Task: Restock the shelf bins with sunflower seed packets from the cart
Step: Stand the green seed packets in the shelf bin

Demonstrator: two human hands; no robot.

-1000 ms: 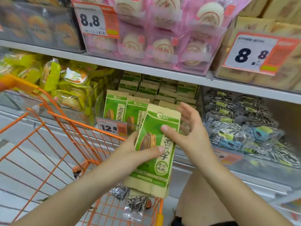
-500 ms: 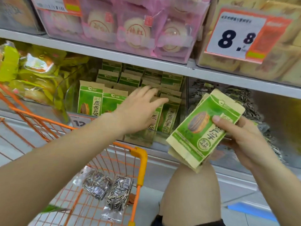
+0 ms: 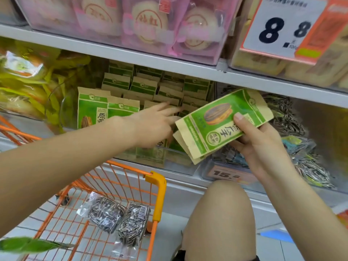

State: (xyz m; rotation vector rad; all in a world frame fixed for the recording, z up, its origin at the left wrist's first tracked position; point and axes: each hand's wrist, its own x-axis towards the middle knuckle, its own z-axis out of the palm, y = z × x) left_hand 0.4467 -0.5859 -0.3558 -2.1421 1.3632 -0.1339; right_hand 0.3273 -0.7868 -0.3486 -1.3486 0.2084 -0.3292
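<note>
My right hand [image 3: 258,144] grips a small stack of green and tan sunflower seed packets [image 3: 212,127], tilted, in front of the shelf. My left hand [image 3: 152,127] reaches into the clear shelf bin [image 3: 175,166], fingers straight, touching the green packets standing there [image 3: 94,112]. Rows of the same packets fill the back of the bin [image 3: 143,85]. The orange cart [image 3: 156,187] stands below left and holds two clear packets of striped seeds [image 3: 120,219].
A bin of clear striped-seed bags [image 3: 308,166] sits to the right, with a 15.x price tag [image 3: 227,174]. Yellow-green snack bags [image 3: 28,87] fill the left bin. Pink bun packs [image 3: 131,25] and an 8.8 price sign [image 3: 286,29] are on the shelf above. My knee [image 3: 220,213] is below.
My left hand let go of the packets and went into the bin among the standing packets. My right hand took the stack and swung it right, tilted. The view moved closer.
</note>
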